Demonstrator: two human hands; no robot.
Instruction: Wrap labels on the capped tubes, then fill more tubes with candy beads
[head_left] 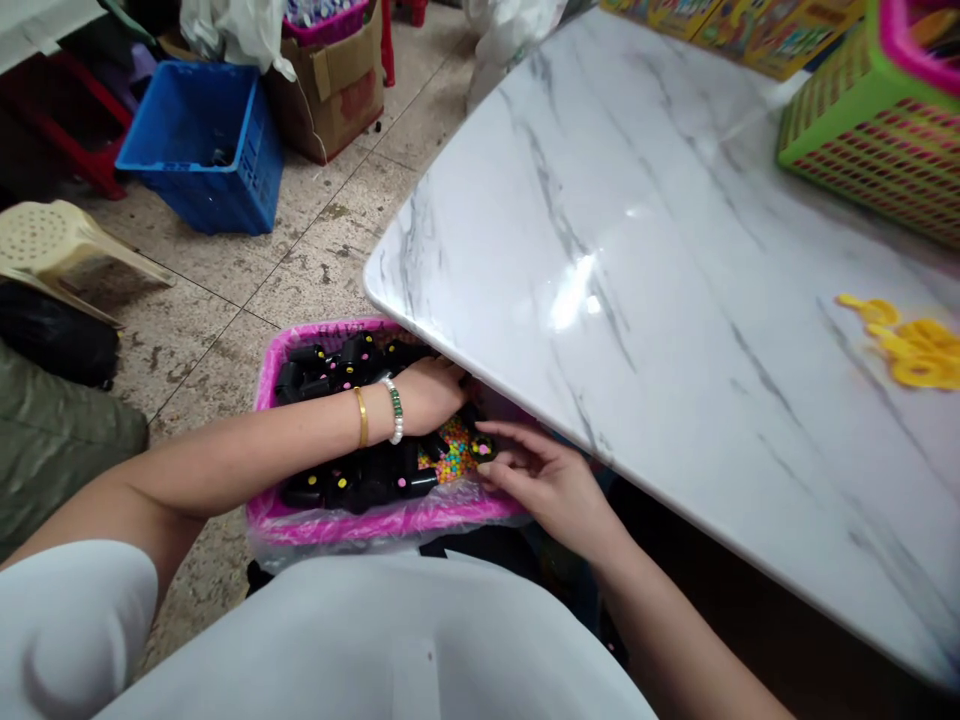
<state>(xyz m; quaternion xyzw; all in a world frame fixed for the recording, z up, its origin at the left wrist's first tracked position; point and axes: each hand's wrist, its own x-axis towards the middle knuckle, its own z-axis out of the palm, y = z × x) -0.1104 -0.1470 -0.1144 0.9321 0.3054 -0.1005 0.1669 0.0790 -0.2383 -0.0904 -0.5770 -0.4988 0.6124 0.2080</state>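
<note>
A pink basket lined with clear plastic holds many black cylindrical plastic pieces, their ends dotted yellow or pink. Small multicoloured beads lie loose at the basket's right side. My right hand pinches a black cylindrical piece between thumb and fingers, with a pink and yellow spot showing on its end. My left hand, wearing bracelets at the wrist, reaches palm down into the basket beside the table edge. Its fingertips are hidden, and whether they grip anything does not show.
A white marbled table overhangs the basket's right part. On it are yellow plastic pieces, a green and pink basket and printed boxes. A blue crate, a cardboard box and a cream stool stand on the floor.
</note>
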